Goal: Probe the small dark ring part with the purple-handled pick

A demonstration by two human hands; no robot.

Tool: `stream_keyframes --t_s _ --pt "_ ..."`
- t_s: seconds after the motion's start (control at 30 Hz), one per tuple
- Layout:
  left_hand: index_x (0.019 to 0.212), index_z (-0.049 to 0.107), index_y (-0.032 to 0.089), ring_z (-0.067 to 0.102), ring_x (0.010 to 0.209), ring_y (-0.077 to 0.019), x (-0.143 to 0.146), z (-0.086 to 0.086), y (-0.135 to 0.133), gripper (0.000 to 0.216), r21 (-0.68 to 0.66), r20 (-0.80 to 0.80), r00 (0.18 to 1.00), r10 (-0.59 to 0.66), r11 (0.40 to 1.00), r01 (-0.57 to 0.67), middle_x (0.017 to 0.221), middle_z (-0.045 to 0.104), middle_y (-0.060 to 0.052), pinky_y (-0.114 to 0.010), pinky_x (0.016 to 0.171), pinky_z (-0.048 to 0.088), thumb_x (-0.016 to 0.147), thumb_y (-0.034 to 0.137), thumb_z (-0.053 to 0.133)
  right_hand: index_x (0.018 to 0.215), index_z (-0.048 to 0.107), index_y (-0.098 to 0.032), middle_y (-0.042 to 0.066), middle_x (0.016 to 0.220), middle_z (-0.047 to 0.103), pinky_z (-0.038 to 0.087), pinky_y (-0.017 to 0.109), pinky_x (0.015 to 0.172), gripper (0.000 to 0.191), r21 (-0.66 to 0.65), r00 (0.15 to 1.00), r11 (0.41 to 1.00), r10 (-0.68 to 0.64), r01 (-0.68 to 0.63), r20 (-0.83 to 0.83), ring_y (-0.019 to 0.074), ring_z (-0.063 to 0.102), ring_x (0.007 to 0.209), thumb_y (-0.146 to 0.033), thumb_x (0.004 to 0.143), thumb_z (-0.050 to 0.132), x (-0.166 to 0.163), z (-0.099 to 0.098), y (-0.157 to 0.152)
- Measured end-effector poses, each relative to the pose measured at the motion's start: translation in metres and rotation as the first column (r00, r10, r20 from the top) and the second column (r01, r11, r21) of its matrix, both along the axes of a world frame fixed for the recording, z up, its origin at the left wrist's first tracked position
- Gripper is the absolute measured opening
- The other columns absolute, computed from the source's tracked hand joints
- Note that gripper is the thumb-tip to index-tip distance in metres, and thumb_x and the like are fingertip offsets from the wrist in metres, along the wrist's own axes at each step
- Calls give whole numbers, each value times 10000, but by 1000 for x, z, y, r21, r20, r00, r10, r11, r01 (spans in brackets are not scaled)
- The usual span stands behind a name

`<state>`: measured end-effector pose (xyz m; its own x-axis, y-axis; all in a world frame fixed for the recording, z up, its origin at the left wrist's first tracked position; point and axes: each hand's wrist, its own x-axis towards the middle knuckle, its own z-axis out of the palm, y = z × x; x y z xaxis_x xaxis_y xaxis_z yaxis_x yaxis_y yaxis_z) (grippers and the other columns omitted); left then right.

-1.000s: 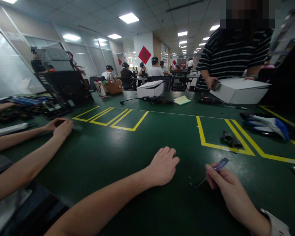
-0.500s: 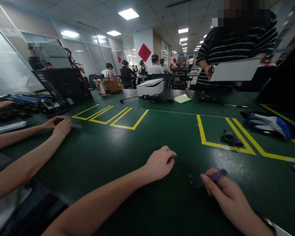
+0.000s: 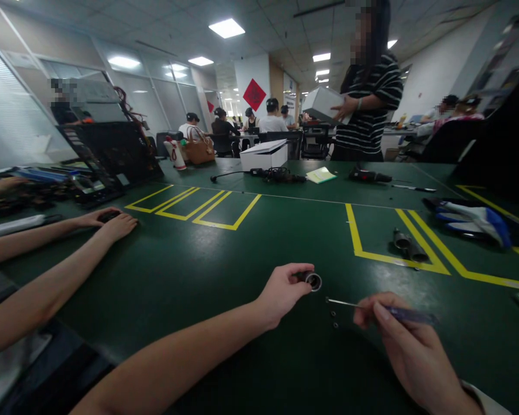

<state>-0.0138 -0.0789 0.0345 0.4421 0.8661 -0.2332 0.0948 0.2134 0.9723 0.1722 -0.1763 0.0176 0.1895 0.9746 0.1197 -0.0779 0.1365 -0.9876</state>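
My left hand [image 3: 285, 291] is closed around a short metal cylinder [image 3: 315, 282], its round open end facing right. My right hand [image 3: 404, 334] grips a screwdriver [image 3: 410, 314] with a dark purple-blue handle. Its thin shaft points left, the tip a little apart from the cylinder. Something small sits at that tip, too small to name. Below the shaft, two small nut-like rings [image 3: 334, 320] lie on the green table [image 3: 225, 271]. Farther right, a dark metal part with two cylindrical sections [image 3: 410, 246] rests within yellow tape lines.
A co-worker's hands [image 3: 112, 223] hold a dark part at the left. Blue-and-white gloves [image 3: 476, 219] lie at the right. Toward the back are a white box [image 3: 263, 155], a black cable bundle [image 3: 279, 174], a paper pad [image 3: 320, 174] and a dark tool [image 3: 369, 175].
The screwdriver has swung so its shaft points left toward the cylinder. My left hand has turned, showing the cylinder's open end. Behind the table, the person with a white box has moved left.
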Motion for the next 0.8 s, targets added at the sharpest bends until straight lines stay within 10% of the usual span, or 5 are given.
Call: stream_keyframes --t_s 0.27,0.8 --pt "1130 601 155 628 992 -164 5 -3 -11 482 6 72 997 -25 1000 25 1076 670 -74 -351 925 470 707 -73 569 995 659 -258 59 982 696 538 333 799 247 -65 904 983 182 -170 387 218 652 938 -382 903 466 -1 4 -7" --pt "967 643 136 648 900 -158 11 -10 -15 343 37 60 998 12 999 -15 987 674 -70 -338 839 519 689 -52 572 1139 577 -281 65 1060 697 558 341 840 300 297 639 902 -32 -312 768 227 661 981 -209 848 559 -7 -3 -11"
